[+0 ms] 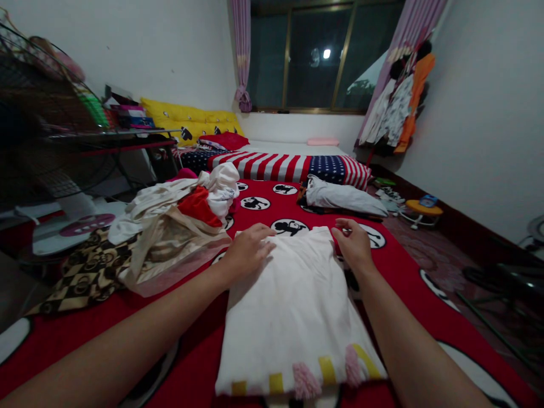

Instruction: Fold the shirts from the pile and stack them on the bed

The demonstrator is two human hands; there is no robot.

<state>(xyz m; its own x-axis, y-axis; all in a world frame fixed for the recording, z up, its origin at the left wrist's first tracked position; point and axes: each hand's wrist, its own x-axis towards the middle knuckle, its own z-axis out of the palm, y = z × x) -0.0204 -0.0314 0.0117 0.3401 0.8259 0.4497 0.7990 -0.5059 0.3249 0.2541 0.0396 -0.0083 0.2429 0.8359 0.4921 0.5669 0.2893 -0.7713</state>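
Observation:
A white garment (pixel 297 300), folded into a rough rectangle, lies flat in front of me. Along its near edge run yellow patches and two pink tassels (pixel 306 382). My left hand (pixel 251 249) rests over its upper left part, fingers stretched across the cloth. At the upper right corner is my right hand (pixel 353 243), its thumb and fingers bent but apart; I cannot tell whether they touch the fabric. Beneath the garment spreads a red cover (pixel 199 328) with black-and-white round prints.
Left of the garment is a loose heap of clothes (pixel 170 226). Folded clothes (pixel 344 198) lie at the far right of the cover. Behind stands a bed with a striped, starred cloth (pixel 272 165). A small stool (pixel 423 208) is on the floor to the right.

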